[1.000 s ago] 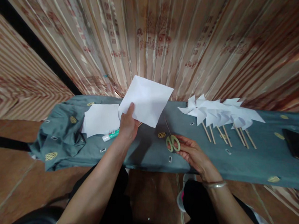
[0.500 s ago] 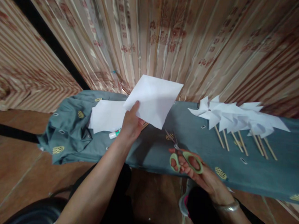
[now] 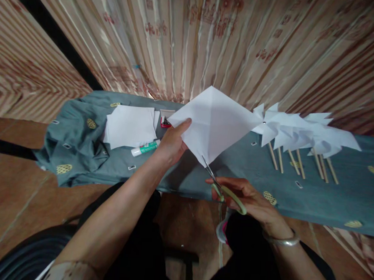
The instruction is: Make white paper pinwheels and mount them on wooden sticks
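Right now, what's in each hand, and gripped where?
Left hand pinches the white paper square at its left corner. Right hand holds green-handled scissors by the handle loops, blades at the paper's bottom corner.

The left hand [image 3: 171,145] pinches a creased paper square [image 3: 214,122] by its corner above the desk [image 3: 185,179]; the right hand [image 3: 249,199] points scissors [image 3: 223,188] at its lower corner.

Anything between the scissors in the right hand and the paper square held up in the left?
Nothing visible. The scissors in the right hand point their blades at the lower corner of the paper square, which the left hand holds above the cloth.
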A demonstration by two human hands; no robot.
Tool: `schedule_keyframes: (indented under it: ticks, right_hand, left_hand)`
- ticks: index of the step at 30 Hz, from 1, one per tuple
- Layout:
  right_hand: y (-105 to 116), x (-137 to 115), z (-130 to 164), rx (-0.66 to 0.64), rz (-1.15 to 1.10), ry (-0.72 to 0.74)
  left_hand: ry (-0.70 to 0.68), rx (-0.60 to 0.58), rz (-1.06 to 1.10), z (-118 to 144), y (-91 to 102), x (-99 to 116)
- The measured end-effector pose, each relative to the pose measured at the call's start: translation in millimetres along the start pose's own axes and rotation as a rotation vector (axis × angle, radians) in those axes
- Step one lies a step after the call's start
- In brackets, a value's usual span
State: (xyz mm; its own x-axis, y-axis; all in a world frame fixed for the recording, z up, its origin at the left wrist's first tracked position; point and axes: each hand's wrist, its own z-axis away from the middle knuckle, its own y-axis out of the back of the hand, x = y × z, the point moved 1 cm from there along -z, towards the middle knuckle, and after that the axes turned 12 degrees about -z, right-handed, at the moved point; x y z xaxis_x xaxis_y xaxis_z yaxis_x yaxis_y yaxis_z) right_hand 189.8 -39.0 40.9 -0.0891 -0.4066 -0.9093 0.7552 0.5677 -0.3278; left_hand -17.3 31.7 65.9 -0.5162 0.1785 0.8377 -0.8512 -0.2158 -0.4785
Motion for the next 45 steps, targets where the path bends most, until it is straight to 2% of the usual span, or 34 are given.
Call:
schedule_keyframes:
  ticks: [5, 14, 20, 25, 32, 45]
  right_hand:
    - [0.0, -3.0, 0.2, 0.02, 0.022, -0.006]
    - [6.4, 3.0, 1.5, 0.011, 0.035, 0.001]
    - [4.9, 2.1, 0.8, 0.016, 0.032, -0.005]
    - [4.6, 1.8, 0.0, 0.02, 0.042, -0.017]
    - [1.8, 0.5, -0.3, 0.018, 0.041, -0.018]
    - [-1.9, -0.6, -0.6, 0.088, -0.05, -0.057]
  left_hand:
    - [0.051, 0.031, 0.016, 0.2, -3.2, -3.6]
    - [0.0, -0.03, -0.083, -0.8, -3.4, -10.3]
    - [0.037, -0.032, -0.029, 0.7, -4.7, -10.4]
    - [0.101, 0.017, 0.037, 1.7, -5.4, -9.5]
    - [0.047, -0.004, -0.024, -1.0, -2.1, -12.7]
    - [0.131, 0.033, 0.063, 2.3, -3.5, -10.7]
